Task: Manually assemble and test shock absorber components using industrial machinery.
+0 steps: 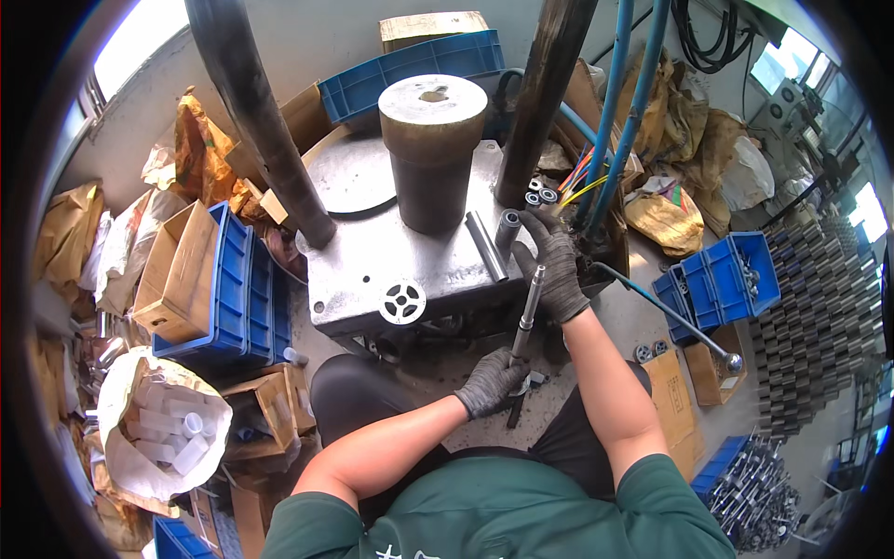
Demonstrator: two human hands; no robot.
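Observation:
My left hand (495, 383), in a dark grey knit glove, is closed round the lower part of a stepped metal shaft (530, 307). The shaft stands tilted, its thin end upward. My right hand (557, 270), gloved alike, has its fingers and thumb apart at the right side of a short upright metal tube (506, 234); whether they touch it I cannot tell. Left of that tube a longer metal tube (486, 247) lies on the steel press bed (372, 265). A round slotted metal disc (402, 302) is at the bed's front edge.
A thick press ram (433, 154) stands between two dark columns (265, 130). Small bearings (548, 196) sit at the right column's foot. Blue crates (722, 279) stand to the right, a sack of clear plastic cups (163, 424) to the left. A ball-ended lever (684, 321) juts out right.

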